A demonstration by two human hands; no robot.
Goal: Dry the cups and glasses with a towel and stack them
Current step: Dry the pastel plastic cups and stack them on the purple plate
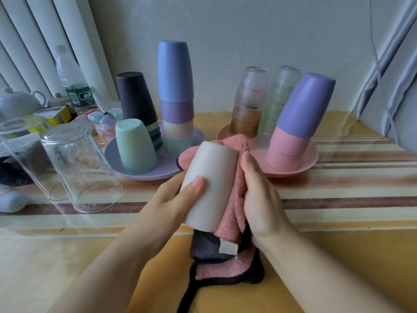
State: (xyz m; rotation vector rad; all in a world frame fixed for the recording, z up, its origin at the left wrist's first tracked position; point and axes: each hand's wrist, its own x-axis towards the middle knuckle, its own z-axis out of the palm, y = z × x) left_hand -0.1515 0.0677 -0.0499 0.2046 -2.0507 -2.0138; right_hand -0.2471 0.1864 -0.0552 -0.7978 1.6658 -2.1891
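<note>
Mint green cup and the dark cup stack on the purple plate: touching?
Cannot tell. In the head view the mint green cup overlaps the dark cup stack behind it on the purple plate; no gap or contact shows.

Right hand [259, 195] fingers buried in pink towel [234, 199], grip unclear. Beige cup [209, 186] mouth hidden behind left hand [171, 199] and towel. Towel's black loop cut by bottom edge. Teapot [15, 102] cut by left edge. Bottle [72, 80] label too small to read.
</note>
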